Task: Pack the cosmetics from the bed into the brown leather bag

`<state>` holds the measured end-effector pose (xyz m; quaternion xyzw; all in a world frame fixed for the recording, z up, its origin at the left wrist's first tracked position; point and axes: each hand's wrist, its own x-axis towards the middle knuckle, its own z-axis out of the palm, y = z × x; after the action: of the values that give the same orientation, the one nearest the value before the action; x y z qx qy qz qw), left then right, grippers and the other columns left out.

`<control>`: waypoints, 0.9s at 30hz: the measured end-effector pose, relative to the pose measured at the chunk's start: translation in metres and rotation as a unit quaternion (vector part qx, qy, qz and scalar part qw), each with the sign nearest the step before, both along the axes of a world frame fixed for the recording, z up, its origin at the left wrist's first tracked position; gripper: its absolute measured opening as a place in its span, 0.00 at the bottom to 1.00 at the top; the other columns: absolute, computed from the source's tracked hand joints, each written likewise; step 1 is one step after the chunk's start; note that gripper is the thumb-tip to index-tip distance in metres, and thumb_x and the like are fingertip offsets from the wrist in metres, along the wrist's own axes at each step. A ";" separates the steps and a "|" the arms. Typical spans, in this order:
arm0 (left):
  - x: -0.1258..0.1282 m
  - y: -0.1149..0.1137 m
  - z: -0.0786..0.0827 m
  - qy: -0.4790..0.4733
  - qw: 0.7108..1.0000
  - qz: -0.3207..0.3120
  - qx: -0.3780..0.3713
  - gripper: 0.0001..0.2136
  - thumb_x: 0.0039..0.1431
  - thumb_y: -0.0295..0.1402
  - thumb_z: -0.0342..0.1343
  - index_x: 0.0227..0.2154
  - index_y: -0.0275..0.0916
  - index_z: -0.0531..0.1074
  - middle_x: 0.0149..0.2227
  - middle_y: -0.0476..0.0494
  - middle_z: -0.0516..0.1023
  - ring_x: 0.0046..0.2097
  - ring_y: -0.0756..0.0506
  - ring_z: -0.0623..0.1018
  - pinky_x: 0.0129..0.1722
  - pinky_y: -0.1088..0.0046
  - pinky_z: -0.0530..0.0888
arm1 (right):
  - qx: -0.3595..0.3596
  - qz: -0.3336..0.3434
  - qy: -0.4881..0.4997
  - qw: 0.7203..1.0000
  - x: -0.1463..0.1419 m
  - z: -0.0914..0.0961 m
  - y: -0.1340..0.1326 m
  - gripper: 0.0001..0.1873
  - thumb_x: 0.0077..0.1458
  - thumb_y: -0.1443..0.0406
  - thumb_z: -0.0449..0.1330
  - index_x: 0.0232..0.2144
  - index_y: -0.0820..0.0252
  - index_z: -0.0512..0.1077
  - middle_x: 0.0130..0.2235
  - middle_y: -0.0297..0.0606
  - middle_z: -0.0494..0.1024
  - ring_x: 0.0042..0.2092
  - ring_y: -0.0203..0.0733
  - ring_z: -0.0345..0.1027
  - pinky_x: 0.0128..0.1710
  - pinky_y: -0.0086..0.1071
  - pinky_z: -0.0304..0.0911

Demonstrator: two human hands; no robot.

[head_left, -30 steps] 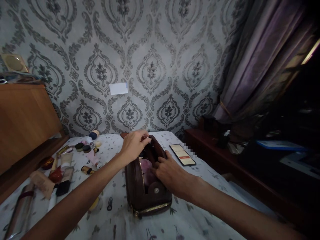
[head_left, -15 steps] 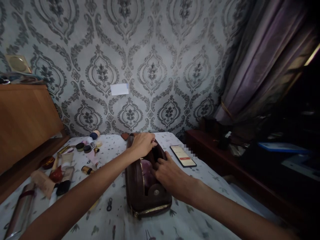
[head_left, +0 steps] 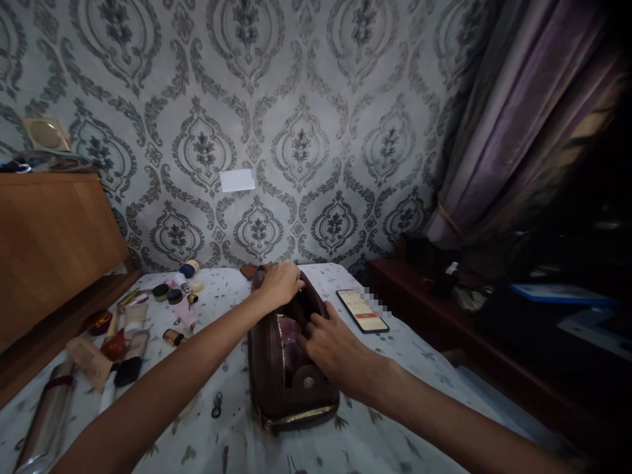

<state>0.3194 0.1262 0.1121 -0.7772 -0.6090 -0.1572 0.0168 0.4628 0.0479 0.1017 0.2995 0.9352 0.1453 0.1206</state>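
No text is legible; the phone (head_left: 363, 311) screen's writing is too small.

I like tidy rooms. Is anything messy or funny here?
Yes: makeup lies scattered, tubes and jars pointing every way, on the bed left of the bag. The bag gapes open, left hand gripping its far end, right hand at the opening.
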 end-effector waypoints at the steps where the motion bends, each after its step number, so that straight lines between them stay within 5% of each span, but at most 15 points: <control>1: 0.000 0.000 0.000 0.000 1.000 -0.001 0.000 0.09 0.60 0.32 0.56 0.36 0.35 0.80 0.37 0.34 0.81 0.42 0.39 0.79 0.42 0.67 0.72 | 0.007 0.002 0.005 1.000 0.000 -0.002 0.001 0.12 0.56 0.73 0.56 0.41 0.66 0.77 0.41 0.52 0.80 0.47 0.55 0.68 0.53 0.54 0.51; 19: -0.006 0.002 -0.002 0.030 0.999 -0.040 -0.020 0.11 0.62 0.32 0.52 0.40 0.37 0.78 0.41 0.38 0.82 0.46 0.42 0.79 0.46 0.71 0.72 | 0.049 0.033 0.051 0.997 0.009 -0.012 0.001 0.11 0.55 0.72 0.58 0.41 0.64 0.76 0.40 0.48 0.79 0.46 0.53 0.67 0.54 0.51 0.54; 27: -0.003 0.001 0.003 0.051 0.998 0.000 -0.037 0.12 0.63 0.33 0.50 0.39 0.37 0.79 0.41 0.35 0.82 0.46 0.39 0.80 0.46 0.67 0.74 | 0.063 0.049 0.081 0.994 0.011 -0.017 0.002 0.09 0.55 0.72 0.59 0.39 0.66 0.76 0.40 0.49 0.78 0.45 0.52 0.68 0.53 0.49 0.54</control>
<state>0.3168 0.1271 0.1149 -0.7841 -0.6130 -0.0949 0.0197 0.4739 0.0504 0.0845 0.2712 0.9444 0.1848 0.0187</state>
